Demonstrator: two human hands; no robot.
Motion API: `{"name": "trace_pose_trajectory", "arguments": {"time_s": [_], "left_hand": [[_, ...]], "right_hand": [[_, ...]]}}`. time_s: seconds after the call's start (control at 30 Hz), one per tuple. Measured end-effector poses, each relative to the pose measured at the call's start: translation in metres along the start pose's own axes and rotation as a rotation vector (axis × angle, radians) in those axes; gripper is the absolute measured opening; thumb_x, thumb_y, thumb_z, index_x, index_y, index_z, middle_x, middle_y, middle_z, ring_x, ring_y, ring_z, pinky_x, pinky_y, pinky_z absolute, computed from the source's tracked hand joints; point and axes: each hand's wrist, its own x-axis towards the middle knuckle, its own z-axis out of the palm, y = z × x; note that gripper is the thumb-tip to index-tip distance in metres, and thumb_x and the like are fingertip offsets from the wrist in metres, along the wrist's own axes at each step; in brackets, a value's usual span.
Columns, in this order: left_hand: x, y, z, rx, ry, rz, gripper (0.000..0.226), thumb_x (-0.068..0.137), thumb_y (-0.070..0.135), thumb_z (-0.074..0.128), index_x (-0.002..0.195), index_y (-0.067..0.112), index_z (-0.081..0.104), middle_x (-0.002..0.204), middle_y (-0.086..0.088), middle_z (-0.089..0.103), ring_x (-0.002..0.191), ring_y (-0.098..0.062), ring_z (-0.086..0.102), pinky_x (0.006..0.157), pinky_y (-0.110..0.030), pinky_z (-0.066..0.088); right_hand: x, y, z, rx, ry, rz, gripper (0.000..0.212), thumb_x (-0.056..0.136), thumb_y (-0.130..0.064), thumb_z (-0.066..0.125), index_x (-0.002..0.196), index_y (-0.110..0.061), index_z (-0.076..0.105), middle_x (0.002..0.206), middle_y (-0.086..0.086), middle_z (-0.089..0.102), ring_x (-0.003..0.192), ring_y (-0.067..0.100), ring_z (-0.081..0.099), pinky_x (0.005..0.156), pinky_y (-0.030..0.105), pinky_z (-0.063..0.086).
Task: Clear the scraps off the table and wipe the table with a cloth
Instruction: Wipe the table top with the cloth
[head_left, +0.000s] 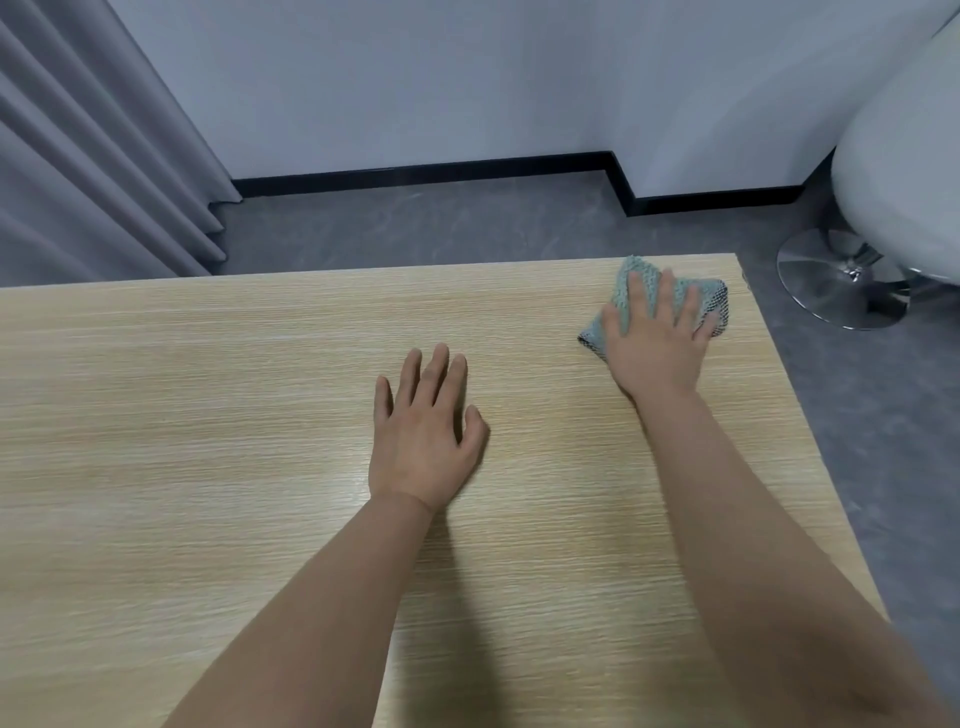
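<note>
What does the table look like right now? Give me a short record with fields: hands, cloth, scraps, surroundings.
left hand: flat on the table, fingers straight
right hand: pressing the cloth with spread fingers
cloth: green, bunched, near the far right corner
scraps: none visible
surroundings: curtain far left, white chair right

Much of the cloth (632, 285) at the upper right is covered by the right hand (655, 344), so its full outline cannot be made out. The table (208, 415) is cut off by the left and bottom edges. The white stool (904, 171) is cropped at the right edge, the curtain (78, 156) at the left. Both forearms are cut off at the bottom edge.
</note>
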Motion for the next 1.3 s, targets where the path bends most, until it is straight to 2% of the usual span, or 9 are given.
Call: {"name": "trace_pose_trajectory", "arguments": {"time_s": [0.07, 0.2, 0.33, 0.53, 0.7, 0.83, 0.93, 1.17, 1.3], "left_hand": [[0.0, 0.0, 0.0, 0.007, -0.002, 0.002, 0.067, 0.086, 0.048, 0.007, 0.15, 0.028, 0.012, 0.158, 0.009, 0.003, 0.145, -0.013, -0.009, 0.117, -0.042, -0.007], [0.001, 0.0, 0.001, 0.01, -0.008, 0.001, 0.063, 0.089, 0.045, 0.013, 0.15, 0.028, 0.012, 0.159, 0.008, 0.003, 0.145, -0.014, -0.008, 0.117, -0.042, -0.006], [0.001, -0.001, 0.001, 0.01, -0.008, 0.018, 0.064, 0.089, 0.045, 0.01, 0.15, 0.027, 0.01, 0.159, 0.008, 0.003, 0.146, -0.015, -0.008, 0.117, -0.043, -0.007], [0.001, -0.006, -0.006, -0.081, -0.013, 0.022, 0.056, 0.096, 0.042, 0.028, 0.15, 0.031, 0.018, 0.157, 0.012, 0.01, 0.145, -0.01, -0.002, 0.117, -0.038, -0.006], [0.013, -0.043, -0.025, -0.146, 0.014, 0.093, 0.052, 0.097, 0.033, 0.036, 0.147, 0.029, 0.027, 0.155, 0.01, 0.021, 0.143, -0.009, 0.016, 0.118, -0.033, 0.007], [0.016, -0.115, -0.043, -0.007, 0.033, -0.053, 0.055, 0.099, 0.039, 0.025, 0.151, 0.024, 0.013, 0.159, 0.006, 0.007, 0.146, -0.014, 0.002, 0.118, -0.037, 0.002], [0.008, -0.153, -0.048, 0.057, -0.044, -0.048, 0.057, 0.098, 0.048, 0.016, 0.151, 0.03, 0.004, 0.158, 0.009, -0.005, 0.145, -0.011, -0.009, 0.118, -0.039, -0.003], [0.006, -0.162, -0.043, 0.053, -0.035, 0.008, 0.06, 0.093, 0.051, 0.002, 0.15, 0.032, -0.004, 0.157, 0.012, -0.012, 0.143, -0.009, -0.016, 0.117, -0.04, -0.009], [0.007, -0.162, -0.042, 0.04, -0.034, 0.004, 0.065, 0.089, 0.052, 0.001, 0.15, 0.031, -0.001, 0.157, 0.011, -0.01, 0.144, -0.009, -0.015, 0.117, -0.04, -0.009]], "right_hand": [[-0.008, -0.026, 0.004, -0.015, -0.002, -0.033, 0.058, 0.097, -0.052, 0.009, 0.149, -0.032, -0.006, 0.158, 0.002, -0.01, 0.144, 0.031, -0.012, 0.115, 0.052, -0.01], [-0.028, -0.08, 0.014, -0.028, 0.003, -0.313, 0.058, 0.097, -0.052, 0.011, 0.149, -0.032, -0.003, 0.158, 0.0, -0.01, 0.144, 0.027, -0.013, 0.113, 0.047, -0.014], [-0.031, -0.088, 0.018, -0.016, -0.013, -0.429, 0.057, 0.097, -0.055, 0.012, 0.149, -0.035, 0.002, 0.159, -0.004, -0.006, 0.145, 0.021, -0.013, 0.116, 0.045, -0.011], [-0.032, -0.092, 0.02, -0.013, 0.016, -0.336, 0.056, 0.097, -0.055, 0.011, 0.149, -0.037, 0.003, 0.159, -0.005, -0.004, 0.146, 0.019, -0.008, 0.117, 0.043, -0.009], [-0.035, -0.096, 0.02, -0.008, 0.012, -0.241, 0.057, 0.096, -0.055, 0.01, 0.149, -0.036, 0.001, 0.158, -0.003, -0.007, 0.145, 0.021, -0.01, 0.115, 0.043, -0.011], [-0.038, -0.102, 0.021, 0.004, 0.034, -0.159, 0.059, 0.096, -0.055, 0.011, 0.15, -0.033, 0.003, 0.159, 0.0, -0.007, 0.145, 0.024, -0.009, 0.116, 0.045, -0.009], [-0.037, -0.105, 0.021, -0.007, 0.029, -0.135, 0.063, 0.094, -0.058, 0.011, 0.15, -0.031, 0.002, 0.159, 0.002, -0.006, 0.145, 0.026, -0.009, 0.116, 0.047, -0.008], [-0.03, -0.143, 0.024, -0.008, 0.017, 0.027, 0.068, 0.093, -0.061, 0.01, 0.151, -0.026, -0.001, 0.158, 0.008, -0.009, 0.144, 0.034, -0.012, 0.114, 0.052, -0.012], [-0.035, -0.189, 0.028, -0.034, 0.004, -0.102, 0.063, 0.095, -0.057, 0.009, 0.15, -0.029, -0.004, 0.158, 0.005, -0.011, 0.144, 0.033, -0.011, 0.114, 0.051, -0.011]]}}
